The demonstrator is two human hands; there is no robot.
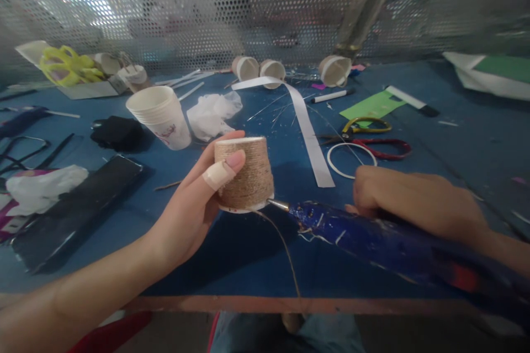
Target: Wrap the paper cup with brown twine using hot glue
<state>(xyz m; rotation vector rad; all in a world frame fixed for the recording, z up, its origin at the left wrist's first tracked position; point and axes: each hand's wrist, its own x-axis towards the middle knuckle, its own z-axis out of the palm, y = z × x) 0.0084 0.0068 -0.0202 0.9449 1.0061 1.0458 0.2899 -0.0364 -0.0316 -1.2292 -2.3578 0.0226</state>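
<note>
My left hand [186, 204] is closed round a paper cup [248, 174] wrapped in brown twine, with a bandage on the thumb. A narrow white band shows along the cup's lower edge. From that edge a loose strand of twine [285, 242] hangs over the table's front edge, toward a ball of twine [292, 322] below. My right hand [414, 198] grips a blue hot glue gun [364, 237], whose metal nozzle meets the lower right edge of the cup. Part of the gun's grip is out of sight behind its body.
White stacked paper cups [159, 116] and a crumpled plastic bag [213, 116] stand behind my left hand. A white paper strip [308, 143], red-handled scissors [385, 149], a white ring [351, 160] and green paper [370, 107] lie to the right. Perforated metal [186, 16] borders the blue table.
</note>
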